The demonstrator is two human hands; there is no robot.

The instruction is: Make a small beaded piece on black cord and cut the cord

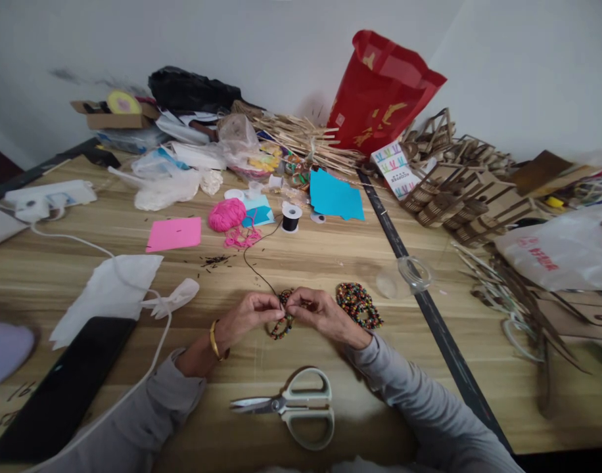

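Observation:
My left hand (255,311) and my right hand (317,310) meet over the table, fingertips pinched close together. Between them runs a thin black cord (257,270), which leads back to a black spool (291,219). A string of multicoloured beads (280,328) hangs below the fingertips and touches the tabletop; part of it is hidden behind the fingers. Which hand bears the beads and which the cord's end is too small to tell exactly. To the right of my right hand lies a coiled heap of similar beads (359,305). Scissors (294,404) with pale handles rest nearer me, blades pointing left.
Small black pieces (216,261) lie scattered beyond my left hand, near a pink card (174,234) and pink yarn (227,215). A black tablet-like slab (64,387) and white cable (158,348) are at left. A clear round container (414,274) stands right. Woven baskets (443,207) crowd the far right.

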